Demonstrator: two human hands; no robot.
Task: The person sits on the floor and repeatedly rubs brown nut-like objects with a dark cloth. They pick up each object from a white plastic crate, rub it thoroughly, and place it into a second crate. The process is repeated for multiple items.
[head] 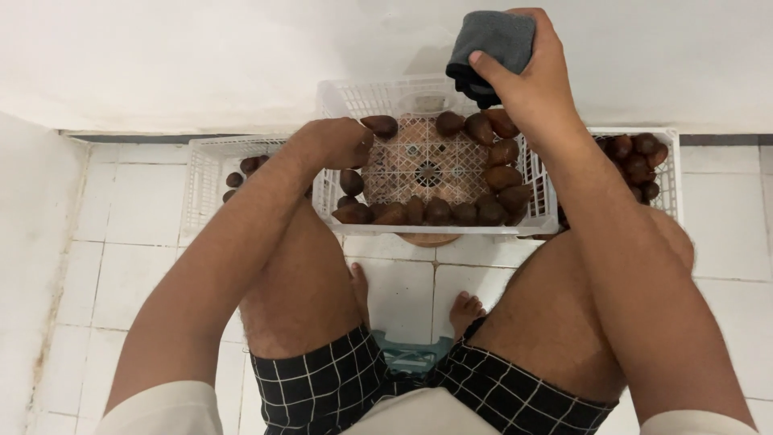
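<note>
Left basket (205, 173) — a white lattice crate on the floor, outboard of the left hand's fingers, holding a few dark brown scaly fruits (241, 171) at its inner end.

Left hand (334, 143) — reaches over the near-left corner of the middle basket (342, 97); its fingers are curled shut about something, and a brown fruit (380, 126) sits at their tips, though whether it is gripped or merely touched cannot be told. Further fruits line the basket's edges beyond and below the fingers, leaving the patterned lattice centre bare.

Right hand (533, 76) — raised above the basket's far-right corner, fingers closed firmly around a folded dark grey cloth (493, 47); the thumb presses across its front face. The nearest fruits lie just below these fingers.

Right basket (668, 173) — partly hidden behind the right forearm, with more of the same fruit piled at its far side.

Handling note — judged from the pose, the work goes best if each fruit is held lightly by its ends, since the scaly skin looks brittle, and the cloth kept bunched so a clean fold meets the fruit.

Surface and room — white tiled floor (725, 242) with grey grout, stained along the left skirting; a plain white wall behind. The person sits low, bare feet either side of a small teal stool (412, 353).
</note>
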